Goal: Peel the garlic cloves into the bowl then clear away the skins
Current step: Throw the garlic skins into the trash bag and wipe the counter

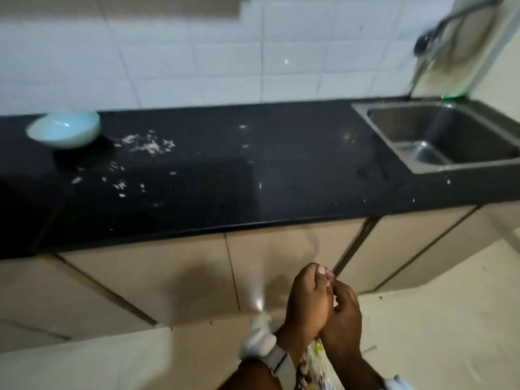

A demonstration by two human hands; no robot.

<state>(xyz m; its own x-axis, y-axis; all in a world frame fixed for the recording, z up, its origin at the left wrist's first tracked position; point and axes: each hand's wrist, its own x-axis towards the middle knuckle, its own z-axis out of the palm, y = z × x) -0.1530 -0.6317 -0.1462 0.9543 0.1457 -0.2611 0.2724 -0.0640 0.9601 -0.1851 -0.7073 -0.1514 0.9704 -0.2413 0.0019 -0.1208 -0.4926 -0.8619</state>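
Hands together below the counter edge, bowl and skins up on the black countertop.

Garlic skins (pixel 146 144) lie scattered in a loose patch just right of the light blue bowl (pixel 64 131), with more flecks strewn toward the front of the countertop (pixel 281 178); the patch runs roughly left to right, though blur hides any single piece's direction. Bowl stands upright at the far left, near the tiled wall, well apart from both hands. Left hand (pixel 306 302) and right hand (pixel 344 316) are pressed against each other low in the view, in front of the cabinet doors, fingers curled inward and touching; whether anything sits between them cannot be told. A steel sink (pixel 439 136) is set into the counter's right end.
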